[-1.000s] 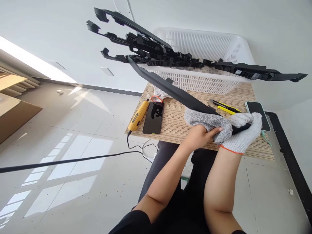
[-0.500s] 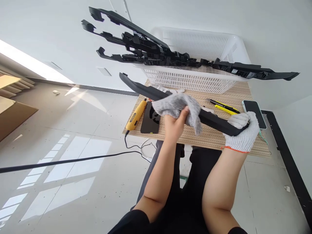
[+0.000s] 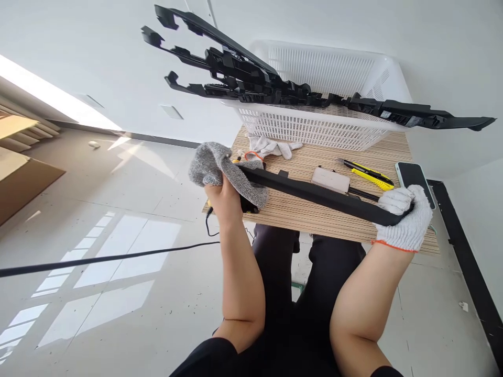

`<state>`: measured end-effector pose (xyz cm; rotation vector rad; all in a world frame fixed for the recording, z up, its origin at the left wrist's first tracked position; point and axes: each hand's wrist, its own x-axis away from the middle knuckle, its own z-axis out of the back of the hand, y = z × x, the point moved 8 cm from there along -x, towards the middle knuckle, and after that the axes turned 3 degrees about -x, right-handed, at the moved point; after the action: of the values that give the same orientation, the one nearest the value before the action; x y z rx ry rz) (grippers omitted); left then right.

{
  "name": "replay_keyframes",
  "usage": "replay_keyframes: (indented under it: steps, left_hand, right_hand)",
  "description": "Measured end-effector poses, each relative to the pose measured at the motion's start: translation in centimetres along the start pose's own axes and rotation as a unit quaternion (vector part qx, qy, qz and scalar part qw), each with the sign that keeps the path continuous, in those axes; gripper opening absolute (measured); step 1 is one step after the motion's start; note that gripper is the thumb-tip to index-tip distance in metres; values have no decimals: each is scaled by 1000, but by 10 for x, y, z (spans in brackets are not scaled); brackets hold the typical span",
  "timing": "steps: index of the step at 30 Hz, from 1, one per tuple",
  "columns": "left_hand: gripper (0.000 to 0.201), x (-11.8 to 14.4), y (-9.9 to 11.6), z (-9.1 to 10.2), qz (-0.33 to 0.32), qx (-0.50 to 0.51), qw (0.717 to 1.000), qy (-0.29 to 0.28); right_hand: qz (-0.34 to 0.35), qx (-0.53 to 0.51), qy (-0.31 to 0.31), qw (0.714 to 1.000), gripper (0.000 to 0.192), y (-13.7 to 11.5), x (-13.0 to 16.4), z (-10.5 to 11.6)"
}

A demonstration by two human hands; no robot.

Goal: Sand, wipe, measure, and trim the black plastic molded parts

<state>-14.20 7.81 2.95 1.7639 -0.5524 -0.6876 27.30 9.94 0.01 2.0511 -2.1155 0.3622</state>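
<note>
A long black plastic trim strip stretches between my two hands above the wooden table. My bare left hand is closed on a grey cloth, which wraps the strip's left end and hides it. My right hand, in a white knitted glove with an orange cuff edge, grips the strip's right end. Under the strip lie a small pale box-like item and a thin dark tool. The phone at the table's left is mostly covered by the cloth.
Behind stands a white plastic basket with several black trim pieces across it, jutting out both sides. On the table are a white glove, a yellow utility knife and a phone. A black cable crosses at left.
My left hand has slid the grey cloth leftward along the strip, from its middle to its left end. My right hand keeps its hold; the view has shifted slightly.
</note>
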Motion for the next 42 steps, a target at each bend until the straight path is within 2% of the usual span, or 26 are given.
replay_keyframes:
  steps: [2,5,10,13,16,18,20,23,27,32,37,42]
  left_hand:
    - [32,5,-4,-11,3,-5,998,-55]
    - [34,25,-2,-39,-3,-35,985,-167]
    - [31,78,8,-90,14,-41,939,-341]
    - [32,113,8,-114,15,-57,902,-427]
    - [40,142,4,-128,-21,-83,874,-478]
    - [41,155,3,-132,-32,-73,870,-486]
    - [38,161,2,-134,-30,-63,871,-487]
    - [35,163,1,-132,-22,-63,878,-473]
    - [31,151,2,-123,-4,-54,906,-420]
    - [31,117,9,-103,10,-26,950,-312]
    - [44,67,8,-61,-4,-11,992,-129]
    - [51,28,-5,-8,-11,-21,1000,16]
  right_hand:
    - [18,6,-1,1000,33,5,0,-4]
    - [20,20,-19,999,31,24,0,-14]
    - [5,27,-30,999,42,61,-5,-28]
    - [14,52,-69,996,51,74,-10,-36]
    - [0,89,-109,990,57,83,-13,-40]
    - [-53,112,-154,980,61,91,-13,-45]
    - [-119,133,-224,958,64,101,-7,-54]
    - [-159,128,-283,937,64,102,2,-63]
    - [-110,92,-267,953,57,86,1,-59]
    - [-118,77,-242,960,55,68,-5,-44]
    - [-142,47,-220,964,53,53,-1,-39]
    - [-98,52,-118,987,45,35,9,-27]
